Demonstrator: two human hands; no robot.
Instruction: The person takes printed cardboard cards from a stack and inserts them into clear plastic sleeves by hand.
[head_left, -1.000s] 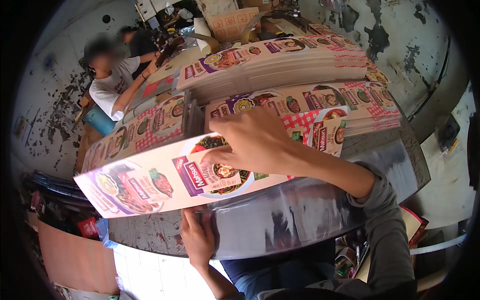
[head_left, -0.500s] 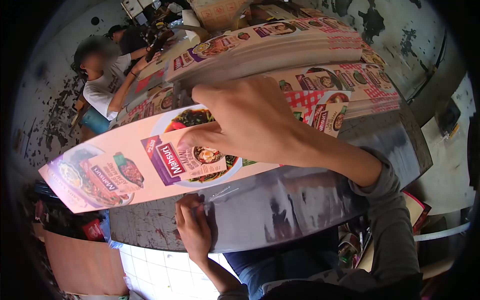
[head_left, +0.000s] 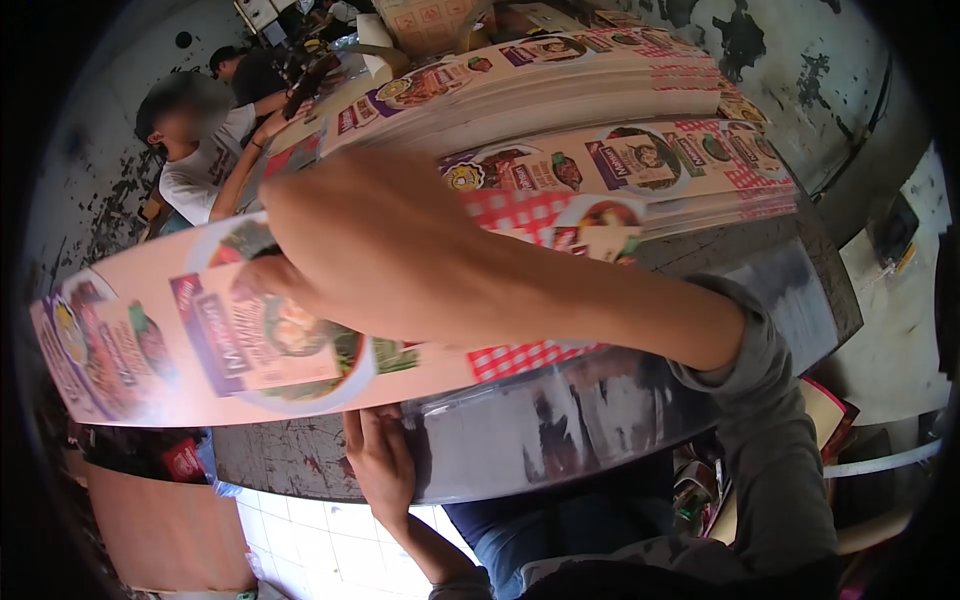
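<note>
Currently holding one printed strip (head_left: pixel 300 388) aloft.
Resting the left hand (head_left: pixel 380 465), half curled, at the clear plastic sheet's (head_left: pixel 570 430) end (impossible to tell if gripping); clasping the strip's upper edge in the right hand (head_left: pixel 370 255), thumb in front, above the table (head_left: pixel 285 458); one lifted, not yet set down; beyond, printed stacks (head_left: pixel 620 165) untouched, finished count unclear; farther back, a co-worker (head_left: pixel 192 182).
</note>
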